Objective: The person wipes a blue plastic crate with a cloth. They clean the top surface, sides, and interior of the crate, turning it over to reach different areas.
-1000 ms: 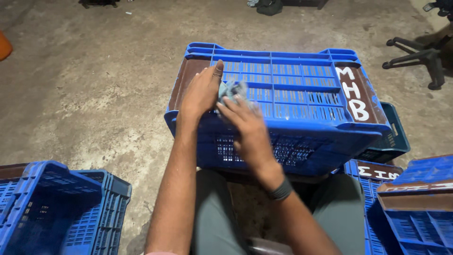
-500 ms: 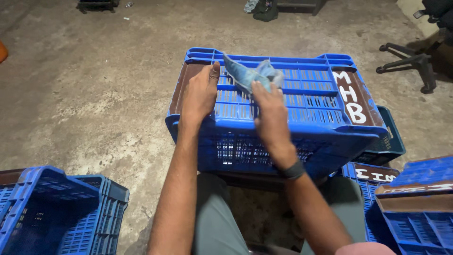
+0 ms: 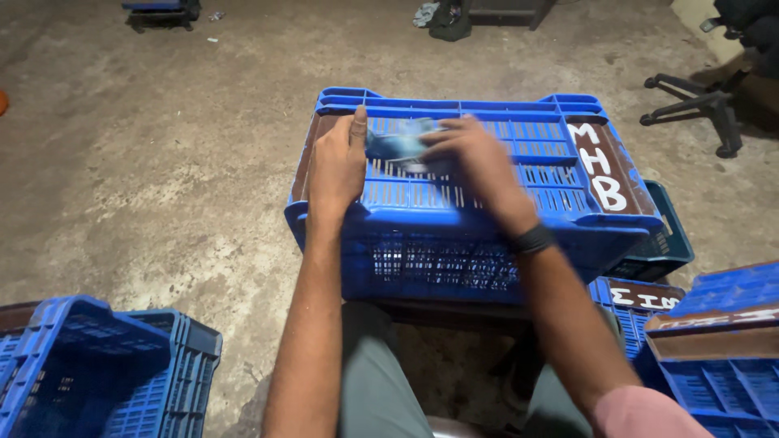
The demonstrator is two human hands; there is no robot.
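Resting flat at frame centre, the left hand (image 3: 337, 166) steadies an upturned blue crate (image 3: 519, 211); the right hand (image 3: 475, 162), grip closed, presses a grey-blue cloth (image 3: 398, 144) onto it.

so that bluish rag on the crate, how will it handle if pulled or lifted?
Likely floppy: the rag bunches under the right hand. Probably light, being small. It may snag rather than slide, since the crate top is slotted.
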